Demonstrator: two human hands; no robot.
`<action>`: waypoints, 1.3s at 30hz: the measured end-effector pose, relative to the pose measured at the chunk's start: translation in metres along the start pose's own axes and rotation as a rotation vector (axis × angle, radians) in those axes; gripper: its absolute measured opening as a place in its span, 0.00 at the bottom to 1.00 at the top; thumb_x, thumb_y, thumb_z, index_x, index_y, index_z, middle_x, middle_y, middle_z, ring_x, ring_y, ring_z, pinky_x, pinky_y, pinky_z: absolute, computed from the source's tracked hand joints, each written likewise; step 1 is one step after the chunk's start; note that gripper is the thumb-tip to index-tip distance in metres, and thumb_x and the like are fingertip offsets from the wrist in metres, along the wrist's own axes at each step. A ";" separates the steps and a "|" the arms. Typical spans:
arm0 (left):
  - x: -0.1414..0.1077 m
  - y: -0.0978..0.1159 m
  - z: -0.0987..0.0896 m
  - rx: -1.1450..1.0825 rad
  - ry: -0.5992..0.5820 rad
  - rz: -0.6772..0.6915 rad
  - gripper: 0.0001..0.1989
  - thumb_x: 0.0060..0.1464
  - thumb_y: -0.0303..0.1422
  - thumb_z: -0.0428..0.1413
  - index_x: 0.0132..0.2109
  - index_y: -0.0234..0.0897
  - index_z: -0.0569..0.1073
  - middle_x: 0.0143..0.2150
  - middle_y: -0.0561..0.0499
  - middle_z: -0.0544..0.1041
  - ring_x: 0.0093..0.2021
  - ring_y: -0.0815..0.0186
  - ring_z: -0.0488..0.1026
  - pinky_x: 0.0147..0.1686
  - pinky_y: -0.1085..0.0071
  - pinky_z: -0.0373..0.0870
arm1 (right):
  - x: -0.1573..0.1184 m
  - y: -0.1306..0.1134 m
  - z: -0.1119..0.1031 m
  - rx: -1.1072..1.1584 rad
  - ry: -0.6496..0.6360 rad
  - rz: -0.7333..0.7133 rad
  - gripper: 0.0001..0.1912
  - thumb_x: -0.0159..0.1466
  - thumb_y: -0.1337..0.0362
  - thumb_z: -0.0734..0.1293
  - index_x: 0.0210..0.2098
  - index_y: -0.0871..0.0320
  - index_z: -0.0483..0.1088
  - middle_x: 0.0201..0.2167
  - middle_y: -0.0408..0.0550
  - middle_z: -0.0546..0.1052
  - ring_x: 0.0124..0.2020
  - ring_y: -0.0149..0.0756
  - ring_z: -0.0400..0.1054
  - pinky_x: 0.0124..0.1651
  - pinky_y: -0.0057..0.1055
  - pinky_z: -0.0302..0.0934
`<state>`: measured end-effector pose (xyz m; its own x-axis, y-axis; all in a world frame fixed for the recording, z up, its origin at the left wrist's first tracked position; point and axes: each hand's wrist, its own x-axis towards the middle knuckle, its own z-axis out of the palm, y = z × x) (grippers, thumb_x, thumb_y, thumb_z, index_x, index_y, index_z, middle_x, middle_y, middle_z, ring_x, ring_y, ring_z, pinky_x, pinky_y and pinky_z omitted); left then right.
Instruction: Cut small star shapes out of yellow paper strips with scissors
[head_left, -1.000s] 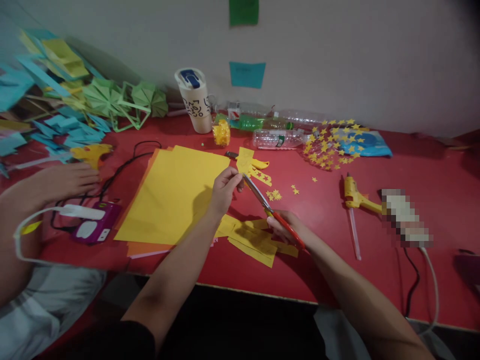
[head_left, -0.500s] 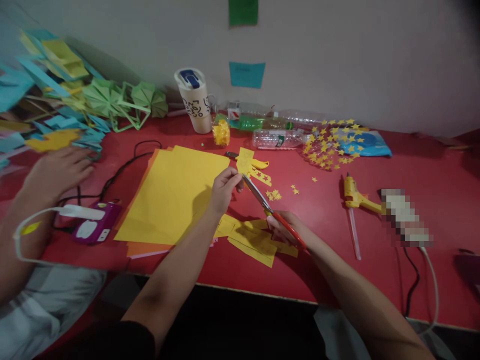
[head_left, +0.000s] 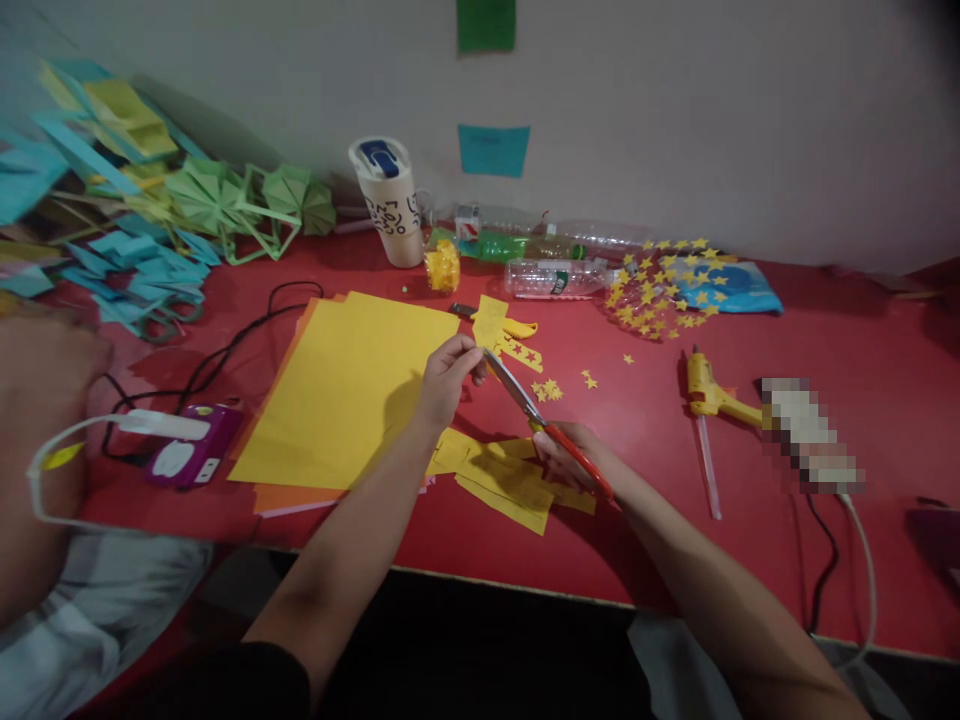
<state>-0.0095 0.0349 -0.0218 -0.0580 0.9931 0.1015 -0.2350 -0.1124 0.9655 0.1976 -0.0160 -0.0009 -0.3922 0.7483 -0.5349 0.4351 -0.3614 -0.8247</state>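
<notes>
Someone else's hand (head_left: 52,365) rests at the far left, well apart from the paper stack (head_left: 345,385); whether it grips anything I can't tell. Beyond it, to the far left of the stack, are blue and green folded paper shapes (head_left: 214,195). A purple socket box (head_left: 187,455) sits just left of the stack, with a white plug in it. The stack itself is yellow on top, with orange and pink edges peeking out below. Past its far edge stands a white cup (head_left: 396,215).

At the stack's right edge the worker's left hand (head_left: 448,378) has thumb and finger drawn together by the scissor tips; I can't make out what is pinched there. Right of the stack are the red-handled scissors (head_left: 537,418), slanting up toward those fingertips, gripped by the right hand (head_left: 590,442) around the handles. Yellow paper strips (head_left: 510,485) lie beneath, near the stack's lower right corner. Little yellow stars (head_left: 550,390) are scattered to the stack's right, and well beyond them lies a yellow glue gun (head_left: 703,388).
</notes>
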 end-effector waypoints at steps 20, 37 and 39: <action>0.001 -0.001 -0.002 0.001 0.007 0.003 0.11 0.52 0.36 0.59 0.26 0.38 0.68 0.21 0.56 0.70 0.22 0.74 0.66 0.25 0.75 0.66 | 0.001 0.000 -0.001 -0.010 0.013 0.007 0.26 0.53 0.39 0.70 0.23 0.54 0.61 0.13 0.35 0.60 0.12 0.26 0.57 0.11 0.23 0.48; 0.001 0.003 0.003 -0.035 0.116 -0.019 0.09 0.41 0.35 0.64 0.26 0.37 0.71 0.18 0.57 0.71 0.20 0.74 0.65 0.22 0.75 0.65 | 0.003 0.005 -0.001 0.031 -0.022 -0.056 0.25 0.56 0.40 0.68 0.23 0.54 0.60 0.10 0.31 0.59 0.10 0.23 0.53 0.18 0.26 0.58; 0.001 0.003 0.004 -0.033 0.125 -0.028 0.11 0.40 0.37 0.65 0.26 0.37 0.71 0.18 0.58 0.70 0.19 0.74 0.65 0.23 0.74 0.65 | 0.003 0.006 0.000 0.039 -0.021 -0.062 0.25 0.56 0.41 0.69 0.24 0.54 0.60 0.10 0.31 0.58 0.11 0.24 0.55 0.20 0.26 0.61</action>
<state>-0.0064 0.0359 -0.0182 -0.1710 0.9844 0.0423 -0.2696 -0.0881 0.9589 0.1993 -0.0156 -0.0069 -0.4350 0.7582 -0.4857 0.3779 -0.3360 -0.8628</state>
